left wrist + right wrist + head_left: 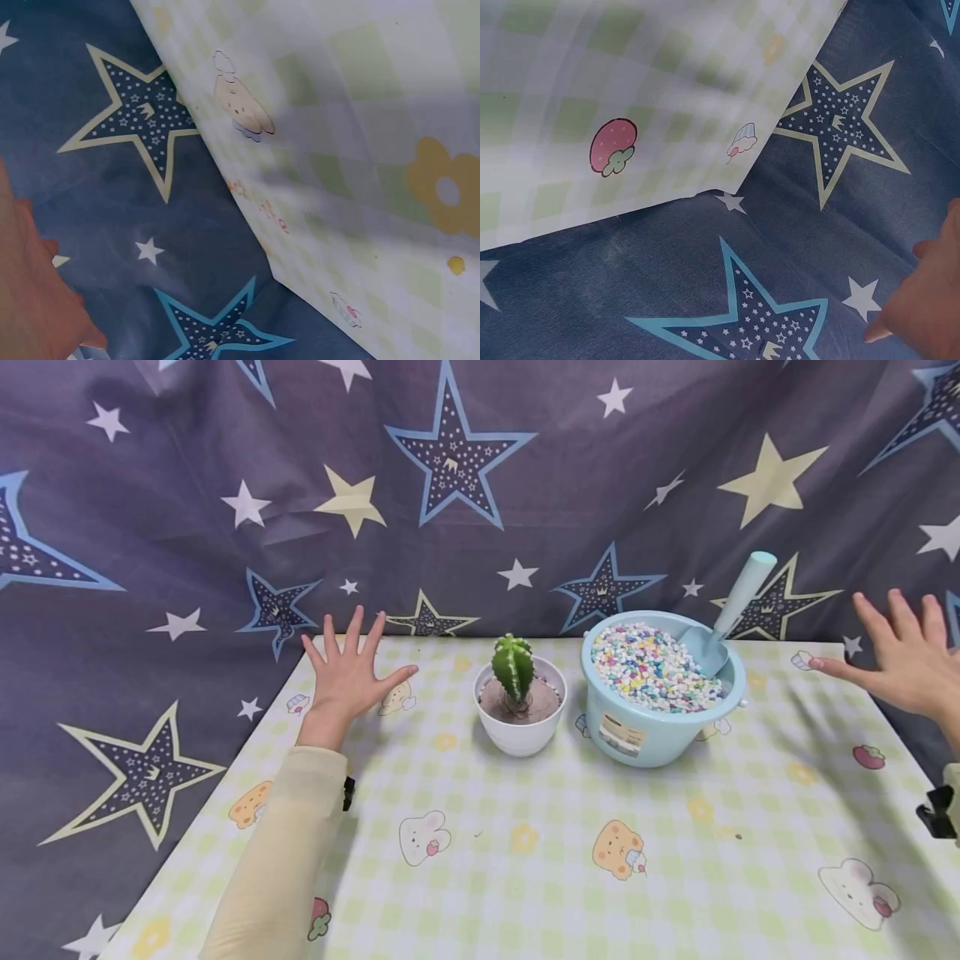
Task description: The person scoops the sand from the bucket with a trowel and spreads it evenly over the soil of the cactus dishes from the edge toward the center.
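My left hand is held over the table's left side with its fingers spread, holding nothing. At the far right my right hand is also spread and bare, near the table's right edge. Between them stands a green cactus in a white pot with brown soil. To the right of it sits a light blue bucket full of small multicoloured pebbles. A blue scoop is stuck in the pebbles, its handle leaning up to the right. Each wrist view catches only part of its hand.
A green-and-white checked tablecloth with cartoon prints covers the table. Behind it and along its sides hangs a dark cloth patterned with stars. The bucket and pot stand close together towards the table's back.
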The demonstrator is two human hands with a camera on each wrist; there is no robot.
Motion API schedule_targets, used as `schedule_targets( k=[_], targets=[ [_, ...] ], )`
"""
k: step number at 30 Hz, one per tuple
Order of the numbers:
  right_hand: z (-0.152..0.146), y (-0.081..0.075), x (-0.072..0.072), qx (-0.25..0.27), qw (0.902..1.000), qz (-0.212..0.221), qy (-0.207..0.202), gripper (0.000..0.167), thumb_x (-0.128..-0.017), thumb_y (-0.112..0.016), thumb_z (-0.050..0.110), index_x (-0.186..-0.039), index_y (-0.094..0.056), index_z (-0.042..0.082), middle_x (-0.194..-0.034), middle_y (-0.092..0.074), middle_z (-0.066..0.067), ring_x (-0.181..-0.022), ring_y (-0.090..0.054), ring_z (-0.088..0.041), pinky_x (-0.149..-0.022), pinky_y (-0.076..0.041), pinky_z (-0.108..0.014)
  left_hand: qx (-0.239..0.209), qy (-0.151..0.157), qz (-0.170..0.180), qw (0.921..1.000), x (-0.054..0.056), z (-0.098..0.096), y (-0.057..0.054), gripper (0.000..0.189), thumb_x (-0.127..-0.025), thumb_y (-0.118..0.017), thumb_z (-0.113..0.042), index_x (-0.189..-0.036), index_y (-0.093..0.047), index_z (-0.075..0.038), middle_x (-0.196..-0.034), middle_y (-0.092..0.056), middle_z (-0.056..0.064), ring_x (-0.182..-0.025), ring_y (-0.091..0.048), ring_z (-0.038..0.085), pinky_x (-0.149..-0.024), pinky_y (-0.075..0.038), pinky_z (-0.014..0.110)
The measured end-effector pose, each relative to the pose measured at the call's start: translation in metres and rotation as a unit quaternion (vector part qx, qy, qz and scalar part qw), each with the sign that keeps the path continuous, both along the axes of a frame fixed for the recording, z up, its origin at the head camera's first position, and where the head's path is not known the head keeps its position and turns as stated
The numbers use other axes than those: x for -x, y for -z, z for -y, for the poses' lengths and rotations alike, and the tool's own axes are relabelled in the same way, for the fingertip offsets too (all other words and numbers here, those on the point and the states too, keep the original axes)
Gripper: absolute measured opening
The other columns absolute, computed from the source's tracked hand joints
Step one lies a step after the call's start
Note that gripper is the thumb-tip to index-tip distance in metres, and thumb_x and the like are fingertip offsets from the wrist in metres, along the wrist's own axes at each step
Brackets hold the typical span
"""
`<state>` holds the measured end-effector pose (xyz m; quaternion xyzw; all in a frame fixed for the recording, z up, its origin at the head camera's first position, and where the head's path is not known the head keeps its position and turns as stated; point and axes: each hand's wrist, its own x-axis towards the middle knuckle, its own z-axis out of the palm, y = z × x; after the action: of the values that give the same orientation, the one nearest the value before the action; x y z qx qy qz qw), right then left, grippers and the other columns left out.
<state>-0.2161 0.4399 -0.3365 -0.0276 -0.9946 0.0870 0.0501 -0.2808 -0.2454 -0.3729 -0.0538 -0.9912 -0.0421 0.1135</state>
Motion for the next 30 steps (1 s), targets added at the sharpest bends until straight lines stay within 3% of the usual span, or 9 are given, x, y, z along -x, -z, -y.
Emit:
schedule_targets(
  k=[11, 20, 30],
  targets=[
    [0.001, 0.002, -0.002, 0.001, 0.9999, -0.013, -0.01, 0.105, -0.091, -0.047, 0.071, -0.159, 0.008, 0.012, -0.16, 0.016, -0.032, -0.146, 0.026, -0.053, -0.105, 0.01, -0.086, -0.008, 0.014, -0.034, 0.9993, -0.005, -0.009, -0.018, 0.101, -0.082, -0.039, -0.088, -0.16, 0.0, -0.038, -0.17, 0.004, 0.002, -0.153, 0.019, 0.043, -0.115, 0.009, 0.078],
    [-0.003, 0.004, -0.002, -0.007, 0.9994, -0.031, -0.009, 0.103, -0.092, -0.046, 0.07, -0.16, 0.002, 0.01, -0.161, 0.009, -0.032, -0.15, 0.02, -0.049, -0.113, 0.006, -0.08, -0.018, 0.034, -0.053, 0.9978, -0.011, -0.023, -0.034, 0.099, -0.083, -0.041, -0.085, -0.16, -0.002, -0.037, -0.17, 0.005, 0.0, -0.153, 0.016, 0.043, -0.118, 0.006, 0.075],
    [0.001, 0.005, -0.006, 0.006, 0.9962, -0.082, -0.028, 0.094, -0.098, -0.039, 0.067, -0.159, -0.01, 0.002, -0.162, -0.005, -0.032, -0.153, 0.013, -0.044, -0.12, 0.008, -0.071, -0.04, 0.074, -0.092, 0.9921, -0.027, -0.042, -0.048, 0.095, -0.086, -0.056, -0.072, -0.161, -0.013, -0.034, -0.17, -0.001, 0.0, -0.155, 0.011, 0.041, -0.121, 0.002, 0.071]
  ],
)
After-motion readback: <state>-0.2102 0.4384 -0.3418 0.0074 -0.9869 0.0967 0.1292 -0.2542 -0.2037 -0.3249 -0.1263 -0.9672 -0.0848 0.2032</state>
